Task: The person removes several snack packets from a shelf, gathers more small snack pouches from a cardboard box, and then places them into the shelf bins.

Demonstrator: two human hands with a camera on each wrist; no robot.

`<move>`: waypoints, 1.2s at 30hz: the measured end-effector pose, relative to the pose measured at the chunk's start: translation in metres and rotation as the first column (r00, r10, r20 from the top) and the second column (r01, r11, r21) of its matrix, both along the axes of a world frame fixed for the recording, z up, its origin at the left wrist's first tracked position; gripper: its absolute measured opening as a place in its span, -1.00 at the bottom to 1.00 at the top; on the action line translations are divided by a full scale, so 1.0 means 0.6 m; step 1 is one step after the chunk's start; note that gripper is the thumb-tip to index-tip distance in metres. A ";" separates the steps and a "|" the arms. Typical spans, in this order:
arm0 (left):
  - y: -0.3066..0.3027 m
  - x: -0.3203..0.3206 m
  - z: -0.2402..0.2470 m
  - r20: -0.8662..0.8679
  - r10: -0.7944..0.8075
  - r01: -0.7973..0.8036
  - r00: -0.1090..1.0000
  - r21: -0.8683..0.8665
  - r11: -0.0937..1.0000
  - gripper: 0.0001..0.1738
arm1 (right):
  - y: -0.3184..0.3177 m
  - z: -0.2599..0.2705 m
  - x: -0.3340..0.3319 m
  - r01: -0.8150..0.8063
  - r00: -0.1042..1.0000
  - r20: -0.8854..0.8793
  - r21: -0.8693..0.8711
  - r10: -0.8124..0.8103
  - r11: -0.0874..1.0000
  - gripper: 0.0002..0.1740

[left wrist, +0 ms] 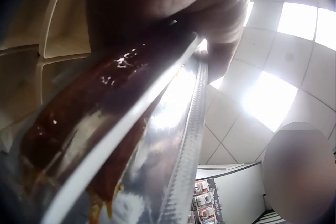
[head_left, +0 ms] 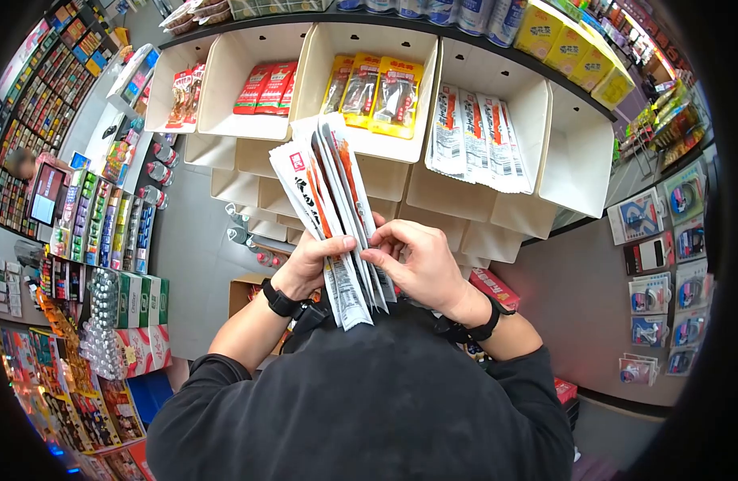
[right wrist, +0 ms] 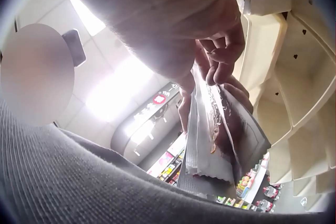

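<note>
A fanned bundle of long white snack packets [head_left: 305,176] with orange and black print stands upright in front of the chest. My left hand [head_left: 306,263] grips it from the left, its thumb lying across the front. At the bundle's right edge, the thumb and index finger of my right hand [head_left: 421,260] pinch a packet. The left wrist view shows clear packet backs with glossy brown meat [left wrist: 89,108] inside. In the right wrist view, the curled fingers [right wrist: 224,58] are at the upper ends of the packets [right wrist: 207,153].
Cream bins curve along the shelf ahead, with red packets [head_left: 266,88], yellow packets [head_left: 396,96] and matching white packets [head_left: 477,132]. Drink cans [head_left: 469,16] and yellow boxes [head_left: 577,50] line the ledge above. Bottles [head_left: 161,172] stand at the left.
</note>
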State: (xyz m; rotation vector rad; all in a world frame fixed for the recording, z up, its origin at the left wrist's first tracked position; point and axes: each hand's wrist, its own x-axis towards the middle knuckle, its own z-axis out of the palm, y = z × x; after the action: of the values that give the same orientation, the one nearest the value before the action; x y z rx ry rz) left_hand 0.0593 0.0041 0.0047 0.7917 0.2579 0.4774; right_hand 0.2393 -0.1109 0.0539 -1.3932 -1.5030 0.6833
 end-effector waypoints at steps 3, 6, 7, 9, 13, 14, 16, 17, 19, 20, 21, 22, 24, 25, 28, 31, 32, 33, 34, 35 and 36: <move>-0.001 -0.002 -0.004 0.007 0.029 -0.029 1.000 -0.006 1.000 -0.32 | 0.006 -0.005 0.002 -0.005 0.999 0.034 -0.016 0.005 1.000 -0.80; -0.001 -0.005 -0.006 0.012 0.041 -0.041 0.999 -0.020 0.999 -0.32 | 0.009 -0.011 0.006 -0.029 0.999 -0.030 -0.067 0.027 0.997 -0.84; -0.001 -0.006 -0.009 0.023 0.050 -0.050 0.998 -0.009 0.999 -0.32 | 0.010 -0.012 0.006 -0.043 0.995 -0.091 -0.103 0.034 0.994 -0.85; -0.002 -0.006 -0.010 0.044 0.055 -0.055 0.998 -0.007 0.998 -0.30 | 0.007 -0.002 0.005 -0.046 0.997 -0.071 -0.125 0.038 0.991 -0.86; -0.004 -0.007 -0.008 0.074 0.080 -0.078 0.994 -0.031 0.996 -0.32 | 0.006 -0.018 0.001 -0.049 0.987 -0.161 -0.124 0.028 0.991 -0.83; -0.003 -0.010 -0.015 0.075 0.082 -0.080 0.994 -0.032 0.996 -0.32 | 0.005 -0.018 0.000 -0.051 0.987 -0.160 -0.125 0.030 0.991 -0.83; 0.002 -0.018 -0.034 0.023 0.080 -0.079 0.997 -0.047 0.996 -0.28 | 0.004 -0.018 -0.002 -0.050 0.964 -0.266 -0.108 0.020 0.993 -0.83; 0.002 -0.021 -0.042 0.029 0.087 -0.085 0.996 -0.062 0.994 -0.32 | 0.002 -0.015 -0.001 -0.051 0.962 -0.271 -0.110 0.019 0.993 -0.86; -0.001 -0.024 -0.031 0.031 0.093 -0.091 0.995 -0.082 0.992 -0.36 | 0.002 -0.009 0.002 -0.045 0.968 -0.249 -0.124 0.012 0.991 -0.87; -0.002 -0.025 -0.028 0.031 0.098 -0.095 0.995 -0.101 0.990 -0.40 | 0.002 -0.007 0.004 -0.036 0.974 -0.227 -0.136 0.004 0.990 -0.88; -0.002 -0.026 -0.030 0.032 0.098 -0.094 0.995 -0.102 0.990 -0.40 | 0.002 -0.006 0.004 -0.031 0.977 -0.214 -0.126 0.003 0.992 -0.89; -0.002 -0.027 -0.034 0.004 0.120 -0.119 0.993 -0.083 0.989 -0.39 | 0.002 -0.007 0.004 -0.028 0.977 -0.212 -0.126 0.001 0.992 -0.89; -0.006 -0.029 -0.031 -0.030 0.139 -0.141 0.990 -0.088 0.986 -0.36 | -0.002 -0.009 0.010 0.014 0.991 -0.133 -0.084 -0.025 0.996 -0.88; -0.007 -0.028 -0.030 -0.043 0.149 -0.153 0.988 -0.098 0.983 -0.35 | -0.006 -0.002 0.014 0.025 0.998 -0.055 -0.072 -0.029 0.997 -0.88; -0.006 -0.024 -0.024 -0.056 0.191 -0.196 0.980 -0.116 0.974 -0.33 | -0.022 0.024 0.023 0.048 0.998 0.040 -0.049 -0.046 0.998 -0.85; 0.014 -0.034 -0.047 0.003 0.163 -0.160 0.987 -0.175 0.972 -0.37 | -0.040 0.043 0.049 0.102 0.990 -0.090 -0.080 -0.109 0.992 -0.86; 0.018 -0.038 -0.053 0.020 0.167 -0.160 0.986 -0.202 0.966 -0.39 | -0.043 0.050 0.063 0.128 0.974 -0.177 -0.069 -0.138 0.989 -0.87; 0.020 -0.040 -0.054 0.043 0.178 -0.166 0.983 -0.204 0.965 -0.42 | -0.048 0.057 0.084 0.147 0.954 -0.245 -0.127 -0.175 0.981 -0.88; 0.022 -0.044 -0.051 0.042 0.177 -0.164 0.983 -0.216 0.963 -0.44 | -0.049 0.058 0.105 0.199 0.937 -0.273 -0.103 -0.220 0.974 -0.91; 0.020 -0.045 -0.046 0.038 0.223 -0.213 0.974 -0.182 0.960 -0.45 | -0.047 0.059 0.129 0.243 0.911 -0.321 -0.087 -0.258 0.966 -0.92; 0.017 -0.047 -0.033 0.035 0.270 -0.263 0.962 -0.147 0.954 -0.45 | -0.042 0.060 0.153 0.284 0.882 -0.371 -0.072 -0.290 0.956 -0.93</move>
State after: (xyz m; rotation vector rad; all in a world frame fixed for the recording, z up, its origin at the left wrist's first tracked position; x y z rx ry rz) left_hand 0.0313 0.0142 -0.0152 0.6061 0.3464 0.7265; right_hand 0.3313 -0.1362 0.0900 -1.3674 -0.9650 0.7266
